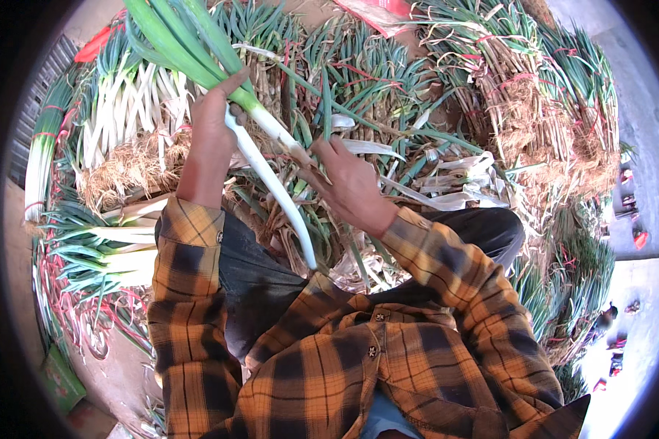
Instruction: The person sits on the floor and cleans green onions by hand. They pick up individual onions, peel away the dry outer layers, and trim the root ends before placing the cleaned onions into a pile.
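Observation:
My left hand [215, 118] is closed around large green onions near the meeting of leaf and stalk, their broad green leaves [189, 46] reaching past it to the upper left. One smooth white stalk [274, 184] hangs from this hand down toward my lap. A second green onion stalk [272, 127], brown and rough at its lower part, runs from my left hand to my right hand [351, 184]. The fingers of my right hand are on that brown lower part. Dry peeled skins [464, 181] lie in a heap beyond and to the right of my right hand.
Cleaned green onions with roots [129, 170] stand at the upper left, beside a tied bundle [45, 148]. More white stalks [126, 258] lie by my left forearm. Unpeeled bundles tied with red string [532, 110] fill the right. Red strings [96, 321] lie at lower left.

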Demonstrator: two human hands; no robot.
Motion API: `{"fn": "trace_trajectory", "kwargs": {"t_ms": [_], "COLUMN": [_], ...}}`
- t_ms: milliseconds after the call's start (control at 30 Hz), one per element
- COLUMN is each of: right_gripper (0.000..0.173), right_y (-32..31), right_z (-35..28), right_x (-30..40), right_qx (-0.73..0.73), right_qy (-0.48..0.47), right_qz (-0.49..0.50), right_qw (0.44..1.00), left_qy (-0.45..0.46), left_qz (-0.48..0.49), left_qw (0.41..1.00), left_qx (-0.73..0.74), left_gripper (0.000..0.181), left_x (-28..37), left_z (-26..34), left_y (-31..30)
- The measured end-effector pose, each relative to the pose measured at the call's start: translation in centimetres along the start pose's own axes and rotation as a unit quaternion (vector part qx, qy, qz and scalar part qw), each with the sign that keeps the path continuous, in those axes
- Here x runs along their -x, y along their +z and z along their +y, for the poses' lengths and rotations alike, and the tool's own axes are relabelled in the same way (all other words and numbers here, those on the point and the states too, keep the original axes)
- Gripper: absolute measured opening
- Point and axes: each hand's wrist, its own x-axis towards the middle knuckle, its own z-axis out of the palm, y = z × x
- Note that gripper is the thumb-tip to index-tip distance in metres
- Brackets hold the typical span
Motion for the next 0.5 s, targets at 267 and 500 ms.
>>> {"fn": "trace_trajectory", "kwargs": {"t_ms": [267,500], "right_gripper": [0.020,0.021], "right_y": [2.7,3.2], "right_z": [0.7,1.2], "right_x": [-3.9,-4.1], "right_qx": [0.056,0.045], "right_qy": [-0.051,-0.052], "right_qz": [0.078,0.053], "right_qw": [0.994,0.996], "left_qy": [-0.079,-0.077], "left_qz": [0.040,0.013], "left_qw": [0.995,0.996], "left_qx": [0.051,0.050], "left_gripper": [0.021,0.021], "left_x": [0.3,0.1], "left_z": [-0.7,-1.0], "left_y": [0.0,-0.1]}}
